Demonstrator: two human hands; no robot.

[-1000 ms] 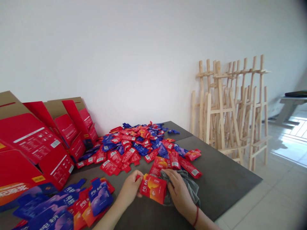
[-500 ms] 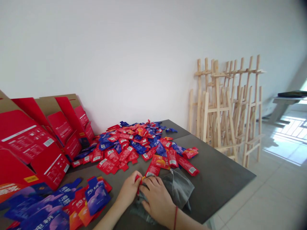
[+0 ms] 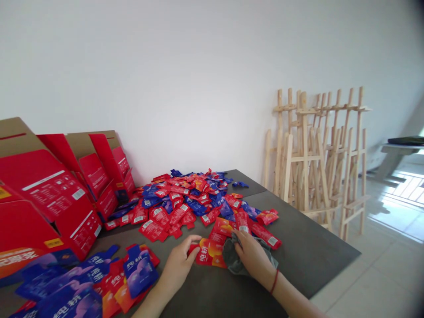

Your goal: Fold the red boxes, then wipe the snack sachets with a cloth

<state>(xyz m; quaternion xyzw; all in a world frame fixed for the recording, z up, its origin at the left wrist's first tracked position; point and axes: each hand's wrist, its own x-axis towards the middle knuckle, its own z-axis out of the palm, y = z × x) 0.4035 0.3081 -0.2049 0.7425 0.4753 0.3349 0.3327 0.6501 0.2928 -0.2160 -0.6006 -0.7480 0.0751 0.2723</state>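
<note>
Between thumb and fingers, my left hand (image 3: 180, 260) grips one end of a red and orange pouch (image 3: 212, 253), held flat above the table with its printed front up. My right hand (image 3: 251, 251) is closed on a bunched grey cloth (image 3: 236, 260), which touches the pouch's right end. Just beyond my hands lies a big heap of red and blue pouches (image 3: 179, 214). A smaller group of blue and red pouches, with a blue pouch (image 3: 141, 271) on top, is left of my left hand.
Open red cartons (image 3: 66, 198) stand along the left side of the dark table (image 3: 298, 238). Wooden easels (image 3: 304, 163) lean near the white wall at the right. Past the table's right edge is a tiled floor (image 3: 391, 265).
My right hand has moved right and up with the cloth, which is now bunched in it. The pouch in my left hand, mostly covered before, now shows its front.
</note>
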